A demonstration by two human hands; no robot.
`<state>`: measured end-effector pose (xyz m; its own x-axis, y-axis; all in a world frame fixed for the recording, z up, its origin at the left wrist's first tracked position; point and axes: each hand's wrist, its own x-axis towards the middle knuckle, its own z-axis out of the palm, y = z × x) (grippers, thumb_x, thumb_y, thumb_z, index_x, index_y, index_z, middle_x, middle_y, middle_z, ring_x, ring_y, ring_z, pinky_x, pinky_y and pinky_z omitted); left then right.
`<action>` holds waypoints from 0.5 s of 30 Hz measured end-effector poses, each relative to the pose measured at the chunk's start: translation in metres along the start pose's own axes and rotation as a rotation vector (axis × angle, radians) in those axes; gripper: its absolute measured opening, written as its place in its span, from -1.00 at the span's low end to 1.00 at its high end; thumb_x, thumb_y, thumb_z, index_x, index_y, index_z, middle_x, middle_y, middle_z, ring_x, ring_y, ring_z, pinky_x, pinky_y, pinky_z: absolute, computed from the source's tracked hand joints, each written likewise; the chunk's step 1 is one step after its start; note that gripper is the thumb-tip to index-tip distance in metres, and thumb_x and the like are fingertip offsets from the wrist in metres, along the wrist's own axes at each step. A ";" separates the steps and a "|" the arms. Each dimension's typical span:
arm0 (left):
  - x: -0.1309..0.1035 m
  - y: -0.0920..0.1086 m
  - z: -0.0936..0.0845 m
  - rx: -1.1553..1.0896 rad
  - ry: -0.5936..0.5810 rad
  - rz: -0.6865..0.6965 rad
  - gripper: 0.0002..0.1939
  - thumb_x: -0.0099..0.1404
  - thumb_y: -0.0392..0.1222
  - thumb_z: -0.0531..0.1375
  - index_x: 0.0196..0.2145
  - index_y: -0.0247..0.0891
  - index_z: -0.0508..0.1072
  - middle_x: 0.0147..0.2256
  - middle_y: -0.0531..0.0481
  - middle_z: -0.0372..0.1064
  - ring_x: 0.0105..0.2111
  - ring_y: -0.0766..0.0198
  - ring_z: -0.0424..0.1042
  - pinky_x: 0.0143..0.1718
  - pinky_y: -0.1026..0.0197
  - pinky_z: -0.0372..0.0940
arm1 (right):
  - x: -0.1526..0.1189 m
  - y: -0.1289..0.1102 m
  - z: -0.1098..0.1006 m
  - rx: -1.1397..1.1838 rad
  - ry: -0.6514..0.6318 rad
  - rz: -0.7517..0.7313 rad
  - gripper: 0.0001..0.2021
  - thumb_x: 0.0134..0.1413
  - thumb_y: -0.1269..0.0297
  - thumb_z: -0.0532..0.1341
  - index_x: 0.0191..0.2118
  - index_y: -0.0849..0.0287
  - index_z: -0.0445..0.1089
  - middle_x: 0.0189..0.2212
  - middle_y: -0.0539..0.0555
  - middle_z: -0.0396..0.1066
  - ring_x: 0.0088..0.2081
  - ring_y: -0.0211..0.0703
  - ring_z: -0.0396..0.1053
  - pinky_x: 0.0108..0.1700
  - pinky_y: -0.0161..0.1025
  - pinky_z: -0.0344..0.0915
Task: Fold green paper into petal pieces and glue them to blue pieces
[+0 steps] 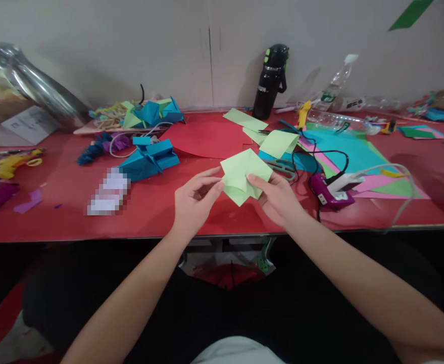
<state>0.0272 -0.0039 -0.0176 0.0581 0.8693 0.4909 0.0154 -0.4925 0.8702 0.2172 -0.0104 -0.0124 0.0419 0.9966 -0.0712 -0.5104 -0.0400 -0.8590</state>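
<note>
A folded piece of light green paper (240,174) is held up above the red table's front part, with crease lines and layered flaps showing. My right hand (278,197) pinches its right side, the thumb lying on the front and the fingers behind. At the left corner, my left hand (199,194) has thumb and fingertips close together on the paper's edge. Just left of my hands lies a folded blue paper model (149,159). Behind the paper in my hands are grey-handled scissors (282,169) and more light green paper (280,143).
A purple power strip (331,194) with plugs and cables sits at right, near coloured sheets (346,149). A black bottle (270,83) stands at the wall, with plastic bottles to its right. A metal jug (40,83) and a yellow glue gun (15,164) are at left.
</note>
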 end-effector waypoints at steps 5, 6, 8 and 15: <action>0.005 -0.005 -0.003 -0.255 0.013 -0.226 -0.78 0.24 -0.24 0.35 -0.13 -0.22 0.57 0.00 -0.13 0.54 0.03 0.06 0.53 -0.02 0.03 0.52 | 0.000 0.004 0.000 -0.056 -0.018 -0.092 -0.72 -0.06 0.24 0.48 -0.17 0.06 0.57 -0.07 0.05 0.60 0.01 0.00 0.52 0.11 0.00 0.43; 0.006 -0.005 -0.004 -0.285 0.001 -0.261 -0.78 0.26 -0.23 0.32 -0.11 -0.21 0.56 -0.01 -0.12 0.55 0.01 0.06 0.54 -0.05 0.04 0.53 | 0.000 0.004 -0.001 -0.059 -0.011 -0.098 -0.72 -0.06 0.23 0.48 -0.17 0.05 0.57 -0.07 0.05 0.60 0.01 0.00 0.52 0.11 0.01 0.43; 0.007 -0.004 -0.006 -0.303 -0.007 -0.333 -0.82 0.29 -0.21 0.28 -0.14 -0.20 0.57 -0.10 -0.10 0.57 -0.09 0.09 0.58 -0.14 0.07 0.56 | 0.000 0.004 -0.001 -0.059 -0.004 -0.108 -0.72 -0.07 0.23 0.49 -0.17 0.05 0.57 -0.07 0.04 0.60 0.01 0.00 0.52 0.11 0.01 0.43; 0.005 0.000 0.001 -0.152 0.061 -0.347 -0.75 0.13 -0.08 0.44 -0.27 -0.23 0.60 -0.32 -0.03 0.59 -0.33 0.23 0.58 -0.33 0.25 0.51 | 0.000 0.005 0.000 -0.087 -0.006 -0.135 -0.68 -0.09 0.18 0.50 -0.16 0.05 0.57 -0.06 0.06 0.60 0.00 0.01 0.51 0.11 0.02 0.42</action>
<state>0.0285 -0.0003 -0.0151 0.0160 0.9864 0.1636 -0.1245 -0.1604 0.9792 0.2142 -0.0109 -0.0170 0.1001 0.9937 0.0504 -0.4237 0.0884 -0.9015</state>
